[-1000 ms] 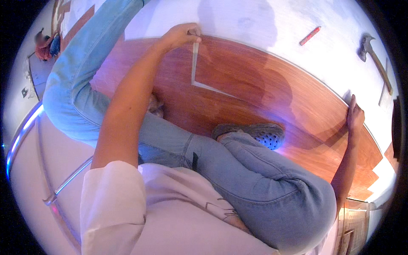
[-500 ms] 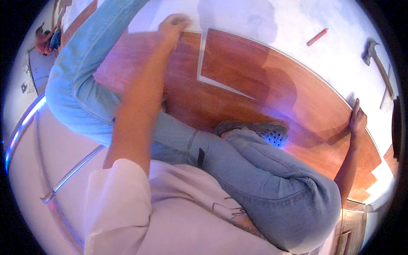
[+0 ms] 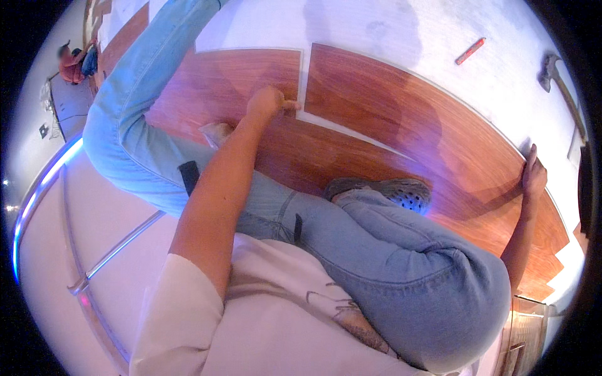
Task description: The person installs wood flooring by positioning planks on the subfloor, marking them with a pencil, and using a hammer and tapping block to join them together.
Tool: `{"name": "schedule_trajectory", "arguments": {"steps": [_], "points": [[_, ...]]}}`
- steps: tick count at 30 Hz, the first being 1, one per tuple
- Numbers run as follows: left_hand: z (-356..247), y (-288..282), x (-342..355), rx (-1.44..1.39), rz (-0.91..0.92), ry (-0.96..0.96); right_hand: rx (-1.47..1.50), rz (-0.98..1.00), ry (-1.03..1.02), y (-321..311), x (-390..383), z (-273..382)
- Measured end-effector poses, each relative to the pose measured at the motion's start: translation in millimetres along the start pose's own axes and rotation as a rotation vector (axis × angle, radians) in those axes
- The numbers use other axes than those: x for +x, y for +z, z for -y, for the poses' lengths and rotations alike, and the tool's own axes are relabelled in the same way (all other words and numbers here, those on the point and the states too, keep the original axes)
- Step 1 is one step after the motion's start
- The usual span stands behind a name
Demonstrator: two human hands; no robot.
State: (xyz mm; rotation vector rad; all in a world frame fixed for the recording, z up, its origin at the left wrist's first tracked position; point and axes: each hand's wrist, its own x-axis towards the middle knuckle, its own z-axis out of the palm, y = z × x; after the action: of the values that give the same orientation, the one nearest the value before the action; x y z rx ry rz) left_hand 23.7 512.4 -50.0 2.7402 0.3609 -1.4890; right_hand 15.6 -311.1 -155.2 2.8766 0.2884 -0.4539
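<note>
Several reddish-brown wood-grain floor planks lie in front of me. My left hand (image 3: 268, 103) is on the left plank (image 3: 219, 70), its fingers mostly curled and one digit stretched to the plank's end, beside a pale gap. I see nothing held in it. Across that gap is the right plank (image 3: 370, 88), separated by a narrowing slit from the plank row (image 3: 313, 141) nearer me. My right hand (image 3: 533, 178) grips the right plank's outer edge far to the right, one finger pointing up. Its other fingers are partly hidden.
A red-handled marker or cutter (image 3: 470, 51) lies on the pale underlay (image 3: 439, 25). Beyond my right hand rests a hammer (image 3: 561, 88). My shoe (image 3: 401, 193) stands on the planks. At the far left, another person (image 3: 74, 66) crouches. A curved metal tube frame (image 3: 78, 285) is at lower left.
My left hand has come down toward me from the left plank's far edge to its end by the gap. The right hand stays at the outer edge. The view has shifted slightly.
</note>
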Motion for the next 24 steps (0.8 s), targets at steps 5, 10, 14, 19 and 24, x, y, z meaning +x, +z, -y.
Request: {"name": "schedule_trajectory", "arguments": {"steps": [5,10,14,19,24], "points": [[5.0,9.7,-9.7,0.178,0.053,-0.054,0.050,0.088,0.067,-20.6,7.6,23.1],[5.3,-7.1,6.0,-0.101,0.252,-0.026,0.128,0.074,0.143,-25.8,4.2,21.1],[20.8,6.8,4.3,-0.520,0.208,-0.025,0.109,0.073,0.116,-30.9,9.9,29.8],[-3.2,-0.4,-6.9,-0.556,0.290,-0.102,0.045,0.058,0.084,-12.4,2.3,10.9],[14.2,18.5,-7.6,-0.727,0.285,-0.195,0.010,0.068,0.032,-10.1,6.9,12.5]]}}
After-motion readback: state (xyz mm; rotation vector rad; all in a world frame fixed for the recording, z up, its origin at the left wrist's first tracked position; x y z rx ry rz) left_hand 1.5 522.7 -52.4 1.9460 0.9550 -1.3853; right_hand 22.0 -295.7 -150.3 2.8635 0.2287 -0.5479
